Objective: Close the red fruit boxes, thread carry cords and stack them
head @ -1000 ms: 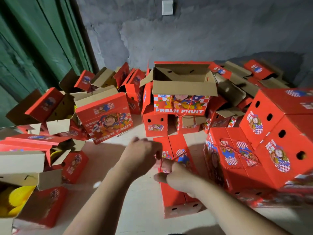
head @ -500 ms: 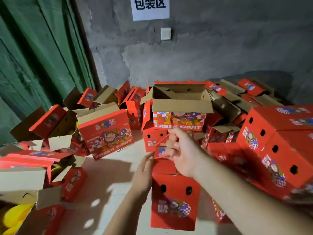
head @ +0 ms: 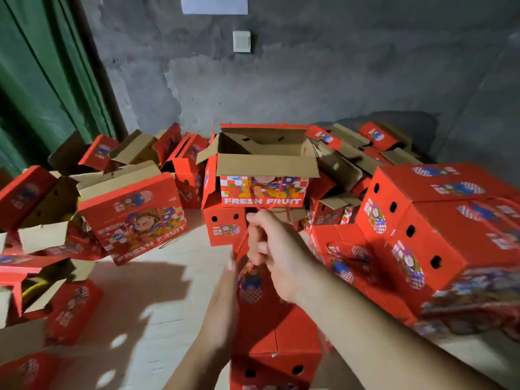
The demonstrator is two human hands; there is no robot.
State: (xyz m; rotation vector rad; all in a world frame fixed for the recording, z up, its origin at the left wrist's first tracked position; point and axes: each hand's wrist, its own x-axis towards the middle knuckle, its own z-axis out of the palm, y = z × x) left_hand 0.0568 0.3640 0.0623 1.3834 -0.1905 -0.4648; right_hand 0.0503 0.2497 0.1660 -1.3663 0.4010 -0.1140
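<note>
The room is dim. Bright light patches and dark shadows lie on the pale floor [head: 157, 280]. The red cardboard boxes [head: 461, 302] at the right edge look blurry and stretched.

We see printed red cardboard boxes [head: 132, 218] with plain brown matt flaps, a rough grey plaster wall [head: 309, 80], and green cloth curtain [head: 42, 80] at far left.

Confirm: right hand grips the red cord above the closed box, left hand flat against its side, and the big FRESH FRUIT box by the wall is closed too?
Not quite. In the head view, the FRESH FRUIT box by the wall is open, flaps up. The rest holds: right hand grips the cord, left hand flat against the closed box.
</note>
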